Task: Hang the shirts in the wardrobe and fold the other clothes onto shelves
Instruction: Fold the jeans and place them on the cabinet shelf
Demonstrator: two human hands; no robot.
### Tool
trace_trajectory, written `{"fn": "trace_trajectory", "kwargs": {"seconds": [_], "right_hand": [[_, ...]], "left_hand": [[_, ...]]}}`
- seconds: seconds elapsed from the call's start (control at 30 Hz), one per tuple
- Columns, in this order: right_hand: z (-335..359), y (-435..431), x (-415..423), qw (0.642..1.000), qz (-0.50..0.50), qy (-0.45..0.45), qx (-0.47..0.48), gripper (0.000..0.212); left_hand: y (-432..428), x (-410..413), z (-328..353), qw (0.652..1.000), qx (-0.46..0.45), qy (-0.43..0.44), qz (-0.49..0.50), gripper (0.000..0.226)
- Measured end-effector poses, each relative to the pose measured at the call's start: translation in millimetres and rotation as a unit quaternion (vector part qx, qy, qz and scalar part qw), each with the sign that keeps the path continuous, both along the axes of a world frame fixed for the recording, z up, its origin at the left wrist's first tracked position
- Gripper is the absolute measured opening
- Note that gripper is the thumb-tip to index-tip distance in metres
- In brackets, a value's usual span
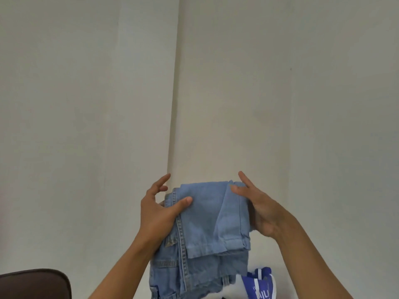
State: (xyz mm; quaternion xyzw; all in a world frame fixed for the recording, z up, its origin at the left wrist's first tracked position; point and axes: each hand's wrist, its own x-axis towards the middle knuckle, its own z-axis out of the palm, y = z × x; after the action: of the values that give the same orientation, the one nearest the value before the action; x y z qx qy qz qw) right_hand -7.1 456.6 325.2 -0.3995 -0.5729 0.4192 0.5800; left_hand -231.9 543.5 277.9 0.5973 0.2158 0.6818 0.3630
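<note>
Before a pale wall corner (pixel 172 104), raised between both forearms, hangs a pair of light-blue jeans (pixel 207 223). They are folded into a thick bundle, and its long axis runs up and down, with the loose lower layers trailing below. The left hand (pixel 155 212) clamps the seamed edge, thumb pressed on the front and the other fingers spread behind. The right hand (pixel 259 212) pinches the opposite edge the same way. The bundle sits squarely between them, neither hand nearer. A dark brown chair edge (pixel 38 283) shows lower left and a blue-and-white bag (pixel 261 285) lower right. No shelf is in view.
</note>
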Motion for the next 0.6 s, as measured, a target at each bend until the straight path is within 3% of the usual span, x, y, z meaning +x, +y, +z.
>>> {"fn": "trace_trajectory", "kwargs": {"seconds": [0.1, 0.17, 0.27, 0.33, 0.43, 0.5, 0.6], "right_hand": [[-18, 3, -5, 0.999, -0.035, -0.019, 0.005, 0.103], [-19, 7, -5, 0.997, -0.07, 0.018, 0.042, 0.09], [-16, 15, -4, 0.987, -0.141, 0.021, 0.069, 0.06], [-19, 17, -3, 0.988, -0.139, 0.016, 0.066, 0.051], [-25, 10, 3, 0.994, -0.082, -0.024, 0.07, 0.074], [-28, 8, 7, 0.988, -0.094, -0.094, 0.079, 0.091], [-36, 6, 8, 0.987, -0.109, -0.098, 0.058, 0.104]], "left_hand": [[3, -3, 1, 1.0, -0.003, -0.008, 0.018, 0.072], [5, -8, 3, 1.0, -0.004, 0.012, 0.003, 0.071], [8, -18, 8, 0.991, -0.001, 0.089, -0.098, 0.082], [13, -19, 5, 0.988, 0.014, 0.132, -0.078, 0.084], [21, -20, -4, 0.99, 0.054, 0.133, 0.019, 0.079], [27, -21, -8, 0.983, 0.075, 0.152, 0.065, 0.075], [30, -18, -12, 0.978, 0.081, 0.17, 0.091, 0.067]]}}
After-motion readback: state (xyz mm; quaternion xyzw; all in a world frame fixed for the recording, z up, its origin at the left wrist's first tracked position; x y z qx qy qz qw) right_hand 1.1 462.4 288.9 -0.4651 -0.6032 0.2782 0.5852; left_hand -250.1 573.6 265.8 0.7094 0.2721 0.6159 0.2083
